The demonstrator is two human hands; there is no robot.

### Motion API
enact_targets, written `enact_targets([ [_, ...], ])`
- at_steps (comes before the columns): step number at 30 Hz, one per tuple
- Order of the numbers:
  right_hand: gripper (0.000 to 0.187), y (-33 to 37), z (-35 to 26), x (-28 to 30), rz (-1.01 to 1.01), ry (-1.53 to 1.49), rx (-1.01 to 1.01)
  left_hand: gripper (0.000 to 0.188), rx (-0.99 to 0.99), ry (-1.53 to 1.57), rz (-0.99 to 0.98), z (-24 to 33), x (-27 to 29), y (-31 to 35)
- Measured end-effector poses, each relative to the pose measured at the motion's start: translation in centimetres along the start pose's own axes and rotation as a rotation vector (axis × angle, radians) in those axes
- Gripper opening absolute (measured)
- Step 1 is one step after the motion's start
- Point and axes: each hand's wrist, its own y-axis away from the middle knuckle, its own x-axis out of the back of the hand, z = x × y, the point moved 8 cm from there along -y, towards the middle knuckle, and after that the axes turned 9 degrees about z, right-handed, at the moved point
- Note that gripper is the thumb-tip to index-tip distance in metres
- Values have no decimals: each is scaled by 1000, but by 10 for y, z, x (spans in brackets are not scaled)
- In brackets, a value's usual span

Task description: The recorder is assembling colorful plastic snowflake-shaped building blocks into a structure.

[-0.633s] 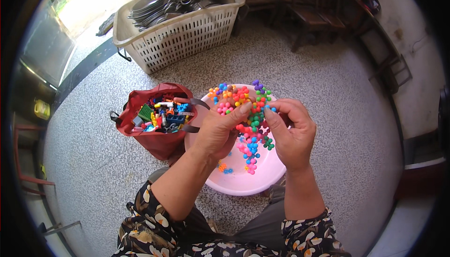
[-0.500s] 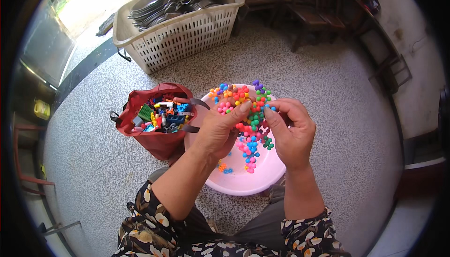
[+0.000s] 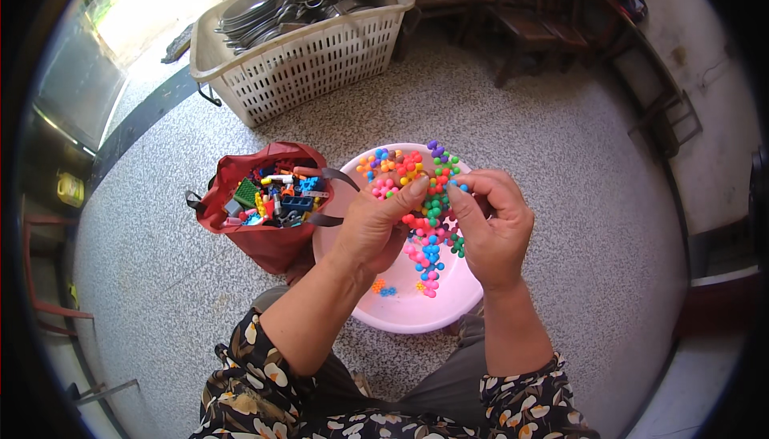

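My left hand (image 3: 375, 227) is closed around a cluster of linked plastic ball pieces (image 3: 436, 205), with the thumb pressed on top. Red, green, pink, blue, orange and purple knobs stick out on all sides, and a pink-and-blue strand hangs down. At the cluster's right edge, my right hand (image 3: 501, 235) pinches a small blue ball piece (image 3: 460, 186) between thumb and fingers. Whether that piece is joined to the cluster is hard to see. Both hands are over a pink basin (image 3: 408, 315), where a few loose orange, blue and yellow pieces (image 3: 387, 289) lie.
Left of the basin stands a red fabric bag (image 3: 264, 240) full of mixed toy bricks, its dark handle reaching over the basin rim. A white slotted basket (image 3: 312, 62) of metal pans and lids stands farther off. Wooden chairs (image 3: 529, 22) line the far wall.
Hardly anything differs. The view has shifted slightly, and both hands keep their grip on the pieces.
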Motion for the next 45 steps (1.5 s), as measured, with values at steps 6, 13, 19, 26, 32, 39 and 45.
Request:
enact_targets([
  [6,6,0,3,1,4,-6,21,41,-77,-20,20,2,-3,0],
  [13,8,0,4,-1,-27,118,157,40,-84,-53,22,8,-2,0],
  [19,10,2,14,-4,8,-1,12,28,-15,45,49,8,-1,1],
  [26,9,2,18,-7,-12,34,3,29,-5,60,32,7,-5,-1],
  [32,10,0,20,-2,23,34,-29,29,50,71,55,-3,6,-9],
  [39,11,-2,12,6,17,-17,82,33,111,52,76,-5,7,-6],
  [45,14,4,48,0,-148,-518,-488,35,140,11,-27,-3,5,-4],
])
